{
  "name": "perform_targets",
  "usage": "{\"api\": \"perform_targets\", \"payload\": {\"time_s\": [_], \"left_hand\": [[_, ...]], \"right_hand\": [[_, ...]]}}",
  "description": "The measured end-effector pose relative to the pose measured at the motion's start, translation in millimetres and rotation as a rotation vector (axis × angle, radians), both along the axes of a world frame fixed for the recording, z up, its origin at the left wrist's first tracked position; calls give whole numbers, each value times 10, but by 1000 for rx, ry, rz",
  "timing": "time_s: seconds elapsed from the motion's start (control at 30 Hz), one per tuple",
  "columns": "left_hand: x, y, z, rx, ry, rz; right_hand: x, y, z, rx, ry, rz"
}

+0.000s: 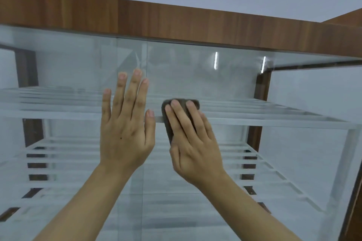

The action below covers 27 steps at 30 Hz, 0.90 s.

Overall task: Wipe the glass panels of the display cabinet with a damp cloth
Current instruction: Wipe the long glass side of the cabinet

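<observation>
- Cloth [168, 126], dark and folded small, is pinned to the front glass of the display cabinet [156, 19] at the level of the upper shelf, just right of the seam where two panes meet.
- Your right hand [193, 141] lies over it with fingers nearly straight, pressing rather than clutching. That flat spread likely puts the whole pad against the pane. Whether the thumb hooks the cloth's lower edge cannot be told.
- Your left hand [125, 123] holds nothing. It is opened wide, fingers straight, and flat on the glass just beside the cloth. It is apparently there to brace you and to steady the pane against the push of the wipe.
- The glass panels [225, 84] look hazy and streaked, with two light reflections [215, 60] near the top right. By this view, the band just under the cabinet's top and the pane to the left look unfinished.
- White slatted shelves [264, 117] sit behind the glass, so both hands are on the outer face.
</observation>
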<state>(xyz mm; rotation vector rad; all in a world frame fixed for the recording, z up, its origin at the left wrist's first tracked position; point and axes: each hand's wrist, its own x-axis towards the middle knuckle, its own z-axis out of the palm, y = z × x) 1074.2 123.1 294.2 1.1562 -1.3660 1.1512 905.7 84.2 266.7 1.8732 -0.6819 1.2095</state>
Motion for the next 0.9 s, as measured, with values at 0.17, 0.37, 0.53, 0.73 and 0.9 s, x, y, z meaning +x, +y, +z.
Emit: {"api": "perform_targets", "payload": {"time_s": [0.17,0.37,0.53,0.73,0.9], "left_hand": [[-44,-3,-21,-3,1,21],[-8,60,6,-13,71,-224],[260,201,-109,-45,37,-170],[419,117,-189,8,-18,-52],[403,116,-199,4,-10,-48]], "right_hand": [[-179,-81,467,38,-350,33],[370,49,366,-2,-93,56],[10,-24,232,0,-74,25],[633,102,594,11,-260,95],[281,53,22,6,-71,24]]}}
